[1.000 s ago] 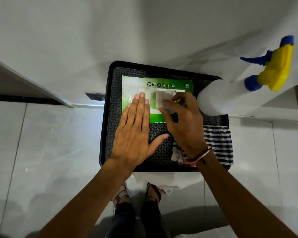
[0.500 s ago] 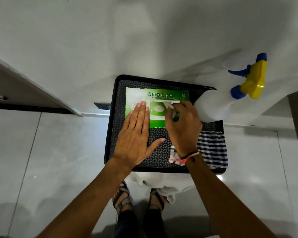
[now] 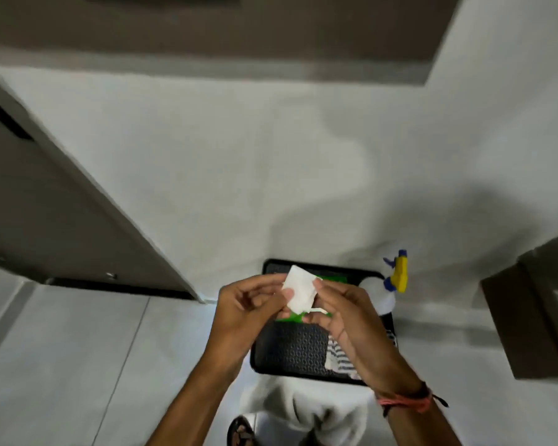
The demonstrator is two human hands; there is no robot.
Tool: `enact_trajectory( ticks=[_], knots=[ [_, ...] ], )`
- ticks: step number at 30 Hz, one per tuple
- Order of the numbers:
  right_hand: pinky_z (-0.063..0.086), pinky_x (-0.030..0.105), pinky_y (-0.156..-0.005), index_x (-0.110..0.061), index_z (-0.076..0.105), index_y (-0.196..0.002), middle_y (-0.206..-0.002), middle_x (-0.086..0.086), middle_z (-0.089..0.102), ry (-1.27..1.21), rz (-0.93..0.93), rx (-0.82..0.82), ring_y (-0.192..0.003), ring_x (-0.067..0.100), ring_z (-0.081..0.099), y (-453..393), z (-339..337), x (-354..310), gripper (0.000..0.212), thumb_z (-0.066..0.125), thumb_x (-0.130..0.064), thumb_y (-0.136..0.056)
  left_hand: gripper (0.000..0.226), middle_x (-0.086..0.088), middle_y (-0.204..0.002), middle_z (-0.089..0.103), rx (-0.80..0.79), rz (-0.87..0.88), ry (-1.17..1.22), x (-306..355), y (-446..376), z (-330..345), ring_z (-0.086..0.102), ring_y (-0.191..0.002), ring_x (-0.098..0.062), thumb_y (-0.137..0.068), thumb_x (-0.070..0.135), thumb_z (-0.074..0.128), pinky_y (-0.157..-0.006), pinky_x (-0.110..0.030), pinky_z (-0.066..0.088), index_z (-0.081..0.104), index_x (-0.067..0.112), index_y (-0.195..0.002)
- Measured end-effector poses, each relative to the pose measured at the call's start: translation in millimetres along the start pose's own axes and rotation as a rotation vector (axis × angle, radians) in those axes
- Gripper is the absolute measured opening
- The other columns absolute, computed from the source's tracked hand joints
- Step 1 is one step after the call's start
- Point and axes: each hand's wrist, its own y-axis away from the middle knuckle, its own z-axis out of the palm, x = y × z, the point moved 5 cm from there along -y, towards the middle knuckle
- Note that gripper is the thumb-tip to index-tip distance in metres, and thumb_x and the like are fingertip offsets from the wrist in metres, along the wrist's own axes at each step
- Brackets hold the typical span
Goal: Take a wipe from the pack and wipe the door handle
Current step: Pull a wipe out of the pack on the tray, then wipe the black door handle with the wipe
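Observation:
A folded white wipe (image 3: 299, 291) is held up between both hands above the black tray (image 3: 290, 352). My left hand (image 3: 248, 313) pinches its left edge and my right hand (image 3: 351, 320) pinches its right edge. The green wipe pack (image 3: 331, 280) lies on the tray's far part, mostly hidden behind the hands and the wipe. A dark door (image 3: 45, 204) stands at the left with a small metal fitting (image 3: 111, 275) low on it; no door handle shows.
A white spray bottle (image 3: 380, 294) with a yellow and blue trigger stands at the tray's far right. A striped cloth (image 3: 339, 355) lies on the tray's right side. A white towel (image 3: 303, 410) hangs below the tray. A brown cabinet (image 3: 535, 313) is at the right.
Both hands have lifted off the pack and now hold a wipe pulled from it. The view has tilted up, so the tray sits lower and smaller.

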Motion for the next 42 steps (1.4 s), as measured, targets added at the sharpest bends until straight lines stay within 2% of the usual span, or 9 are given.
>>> enact_trajectory(
  ticks=[4, 12, 16, 21, 29, 32, 35, 38, 42],
  knots=[
    [0.06, 0.03, -0.068, -0.011, 0.082, -0.095, -0.092, 0.012, 0.081, 0.05, -0.031, -0.116, -0.088, 0.024, 0.076, 1.6, 78.7, -53.1, 0.024, 0.065, -0.026, -0.093, 0.016, -0.014, -0.082, 0.081, 0.083, 0.075, 0.097, 70.0, 19.1, -43.0, 0.076, -0.069, -0.017, -0.087, -0.003, 0.074, -0.064, -0.022, 0.064, 0.083, 0.009, -0.093],
    [0.061, 0.023, -0.072, -0.015, 0.084, -0.095, -0.091, 0.012, 0.083, 0.291, -0.257, -0.128, -0.083, 0.023, 0.078, -25.3, 223.3, -89.8, 0.019, 0.075, 0.0, -0.089, 0.013, -0.015, -0.096, 0.083, 0.113, 0.19, 0.142, 156.4, 7.7, -154.6, 0.081, -0.085, -0.024, -0.092, 0.005, 0.073, -0.08, -0.028, 0.067, 0.082, 0.007, -0.101],
    [0.063, 0.031, -0.078, -0.006, 0.082, -0.097, -0.096, 0.017, 0.082, 0.273, -0.335, -0.121, -0.091, 0.03, 0.079, -38.0, 294.9, -88.7, 0.015, 0.071, 0.003, -0.091, 0.038, -0.012, -0.098, 0.085, -0.04, 0.172, 0.136, 187.3, -6.3, -206.6, 0.081, -0.09, -0.02, -0.073, 0.039, 0.091, -0.079, -0.022, 0.064, 0.086, 0.015, -0.103],
    [0.062, 0.027, -0.069, -0.012, 0.082, -0.082, -0.087, 0.005, 0.081, 0.205, -0.263, -0.031, -0.086, 0.024, 0.078, -53.1, 349.0, -77.2, 0.024, 0.069, 0.006, -0.09, 0.026, -0.015, -0.095, 0.084, -0.011, 0.116, 0.166, 206.3, -28.7, -273.3, 0.08, -0.082, -0.021, -0.077, 0.031, 0.084, -0.071, -0.022, 0.065, 0.086, 0.014, -0.098],
    [0.063, 0.036, -0.086, -0.023, 0.083, -0.099, -0.104, 0.005, 0.081, 0.04, -0.037, -0.051, -0.104, 0.023, 0.076, -74.3, 410.9, -53.0, 0.026, 0.076, -0.04, -0.082, 0.019, -0.006, -0.078, 0.081, 0.022, 0.059, 0.063, 222.8, -61.9, -322.7, 0.07, -0.065, -0.007, -0.076, 0.029, 0.083, -0.056, -0.015, 0.055, 0.086, 0.018, -0.091],
    [0.061, 0.046, -0.092, -0.006, 0.083, -0.094, -0.105, 0.018, 0.08, -0.121, 0.006, -0.023, -0.106, 0.036, 0.073, -87.9, 430.0, -42.8, 0.026, 0.075, -0.022, -0.076, 0.003, -0.001, -0.065, 0.077, 0.11, 0.138, 0.016, 231.8, -69.5, -342.7, 0.066, -0.056, -0.003, -0.084, 0.01, 0.083, -0.047, -0.011, 0.047, 0.081, 0.012, -0.085],
    [0.065, 0.044, -0.074, 0.002, 0.081, -0.082, -0.084, 0.021, 0.08, -0.304, 0.174, -0.005, -0.094, 0.04, 0.071, -95.8, 453.6, -28.9, 0.016, 0.072, -0.009, -0.075, 0.014, 0.003, -0.062, 0.072, 0.321, 0.257, -0.091, 246.4, -75.7, -377.6, 0.063, -0.059, -0.007, -0.081, 0.007, 0.086, -0.051, -0.011, 0.049, 0.074, 0.012, -0.086],
    [0.063, 0.045, -0.055, 0.01, 0.065, -0.087, -0.078, 0.027, 0.075, -0.507, 0.264, 0.113, -0.087, 0.044, 0.064, -97.7, 480.5, -25.0, 0.011, 0.061, 0.002, -0.093, 0.015, 0.004, -0.084, 0.076, 0.557, 0.464, -0.332, 281.8, -74.8, -426.9, 0.069, -0.078, -0.014, -0.084, 0.019, 0.085, -0.067, -0.015, 0.056, 0.073, 0.023, -0.093],
    [0.063, 0.028, -0.056, 0.013, 0.064, -0.097, -0.098, 0.019, 0.067, -0.434, -0.048, 0.393, -0.108, 0.039, 0.059, -111.0, 504.2, -29.1, 0.015, 0.057, 0.0, -0.101, 0.035, -0.008, -0.125, 0.069, 0.755, 0.902, -0.755, 353.4, -79.8, -473.9, 0.064, -0.116, -0.026, -0.098, 0.03, 0.069, -0.102, -0.04, 0.054, 0.067, 0.01, -0.127]
  ],
)
